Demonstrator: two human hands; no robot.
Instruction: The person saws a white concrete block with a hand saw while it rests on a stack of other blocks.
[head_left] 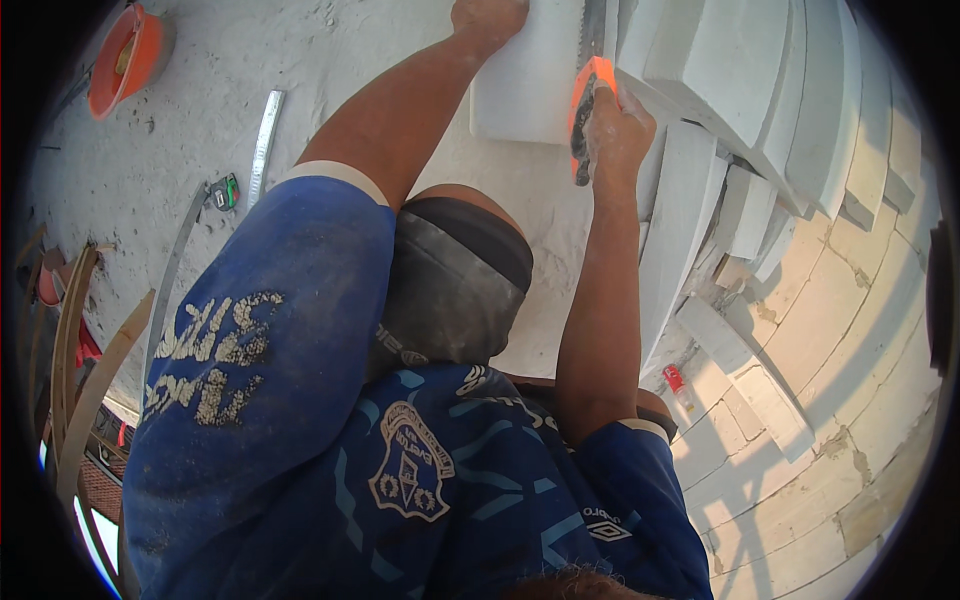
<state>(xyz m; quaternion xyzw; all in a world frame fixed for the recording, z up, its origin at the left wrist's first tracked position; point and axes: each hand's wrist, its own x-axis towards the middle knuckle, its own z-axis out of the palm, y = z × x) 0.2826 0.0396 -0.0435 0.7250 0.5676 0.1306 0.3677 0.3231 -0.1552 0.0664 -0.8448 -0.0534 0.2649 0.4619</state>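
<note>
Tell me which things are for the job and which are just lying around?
In use:
orange-handled saw, in the right hand
pale block, at the saw blade and left hand

Lying about, it seems:
orange tub
tape measure
shiny metal strip

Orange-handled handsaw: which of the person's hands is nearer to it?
Right. The right hand is closed around the handle of the handsaw; the left hand is apart from it, off to its left, by the left edge of the pale block.

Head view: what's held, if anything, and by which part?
The right hand holds a handsaw by its handle; the left hand is partly cut off, so I can't tell.
</note>
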